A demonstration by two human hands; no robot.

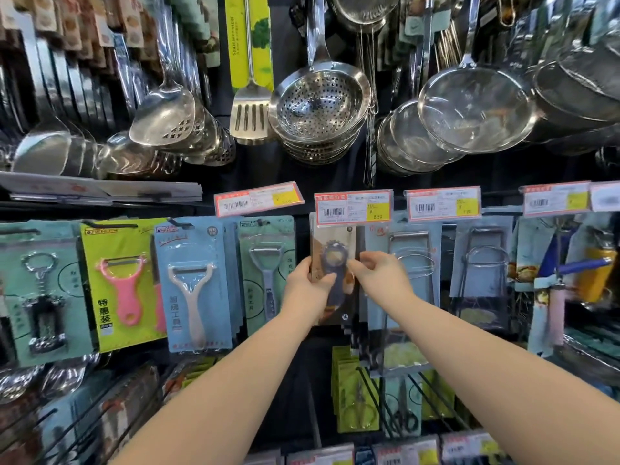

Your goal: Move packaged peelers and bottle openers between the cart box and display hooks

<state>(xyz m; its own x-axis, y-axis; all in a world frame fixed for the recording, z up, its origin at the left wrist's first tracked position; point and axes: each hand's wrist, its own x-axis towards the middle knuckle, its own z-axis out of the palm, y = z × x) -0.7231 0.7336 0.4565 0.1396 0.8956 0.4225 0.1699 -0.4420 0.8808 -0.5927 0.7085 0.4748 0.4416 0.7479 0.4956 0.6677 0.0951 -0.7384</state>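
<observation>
opener pack [335,239] top hid behind price tag [353,208] | far-R tag [605,196] blurred, cut off

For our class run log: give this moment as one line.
left hand: holds packaged dark blue bottle opener | right hand: pinches its right edge

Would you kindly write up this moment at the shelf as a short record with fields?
item: packaged bottle opener, upright, below a price tag
left: left hand grips the pack's left edge
right: right hand pinches its right edge
on hook: cannot tell, the pack's top is hidden by the tag
neighbours: pink peeler pack and white peeler pack hang to its left
</observation>
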